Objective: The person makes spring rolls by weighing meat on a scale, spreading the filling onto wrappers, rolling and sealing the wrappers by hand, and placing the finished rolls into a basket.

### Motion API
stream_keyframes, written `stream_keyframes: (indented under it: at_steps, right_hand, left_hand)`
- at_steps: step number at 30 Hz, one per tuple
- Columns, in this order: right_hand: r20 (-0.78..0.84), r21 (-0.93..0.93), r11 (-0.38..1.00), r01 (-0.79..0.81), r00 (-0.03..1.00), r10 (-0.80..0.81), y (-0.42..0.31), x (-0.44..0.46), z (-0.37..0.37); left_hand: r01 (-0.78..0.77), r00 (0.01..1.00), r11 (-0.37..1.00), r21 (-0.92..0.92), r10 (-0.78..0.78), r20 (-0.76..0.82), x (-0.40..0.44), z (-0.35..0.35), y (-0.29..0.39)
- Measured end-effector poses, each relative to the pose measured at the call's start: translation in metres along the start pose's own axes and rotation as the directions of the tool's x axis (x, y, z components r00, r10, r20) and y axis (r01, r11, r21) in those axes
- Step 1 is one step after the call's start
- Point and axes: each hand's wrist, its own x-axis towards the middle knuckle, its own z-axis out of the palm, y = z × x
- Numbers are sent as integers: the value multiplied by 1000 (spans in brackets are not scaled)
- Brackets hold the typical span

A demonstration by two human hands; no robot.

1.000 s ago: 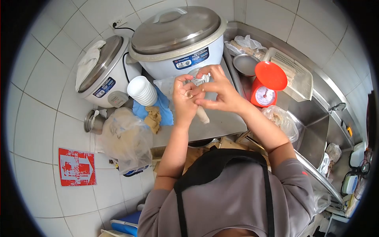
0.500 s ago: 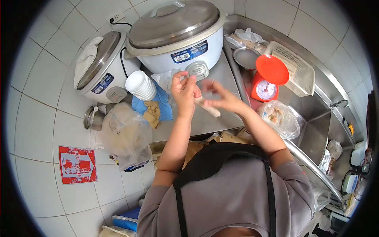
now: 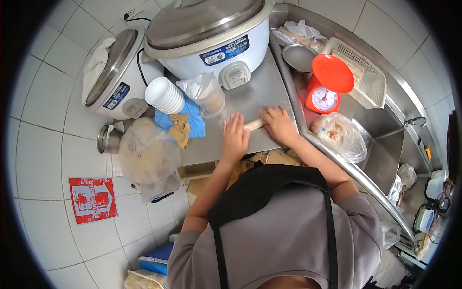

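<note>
A pale, slim roll (image 3: pixel 255 124) lies on the steel counter (image 3: pixel 255 96), its middle showing between my two hands. My left hand (image 3: pixel 235 137) rests flat over its left end, fingers stretched forward. Over the right end lies my right hand (image 3: pixel 279 124), palm down with the fingers extended. Both ends of the roll are hidden under the hands, and I cannot tell what it is made of. Just beyond my left hand stands a clear plastic bag (image 3: pixel 208 96) with brownish contents.
Two rice cookers (image 3: pixel 211 48) stand behind. At left are stacked white cups (image 3: pixel 164 95), a blue cloth (image 3: pixel 195 118), a tan cloth (image 3: pixel 179 131) and a large plastic bag (image 3: pixel 147 154). On the right are a red scale (image 3: pixel 323 98), a bagged item (image 3: pixel 339 137) and a white basket (image 3: pixel 368 91).
The roll has gone from my raised left hand down onto the counter. Both hands have lowered and now lie flat on it. The camera view has shifted slightly.
</note>
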Motion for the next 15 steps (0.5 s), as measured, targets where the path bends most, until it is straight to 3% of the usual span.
stream_keyframes:
  at_steps: [1, 3, 5, 9, 12, 14, 15]
  right_hand:
    - [-81, -67, 998, -17, 997, 12, -8, -7, 2]
    - [-52, -88, 996, 2, 999, -6, -14, -14, 9]
    - [-32, -118, 993, 24, 999, -28, -8, -10, 20]
    - [126, -64, 998, -13, 992, 21, 12, 30, 24]
    - [275, -40, 999, -18, 961, 28, 11, 57, 5]
    - [380, -17, 999, 33, 925, -24, 9, 64, 7]
    - [180, -71, 996, 62, 982, -48, 10, 60, 26]
  left_hand:
    - [-41, 999, 998, 39, 40, 26, -6, 4, 3]
    - [-129, 990, 985, 117, 121, 74, -10, 13, 9]
    - [-90, 995, 983, 161, 81, 62, -1, 21, 1]
    - [61, 983, 993, 106, -79, 169, 41, 26, -20]
    - [93, 994, 995, -20, -92, 64, 47, 16, -17]
    - [29, 992, 999, 42, -34, 124, 36, 12, -16]
    - [-1, 988, 998, 71, -10, 157, 32, 13, -15]
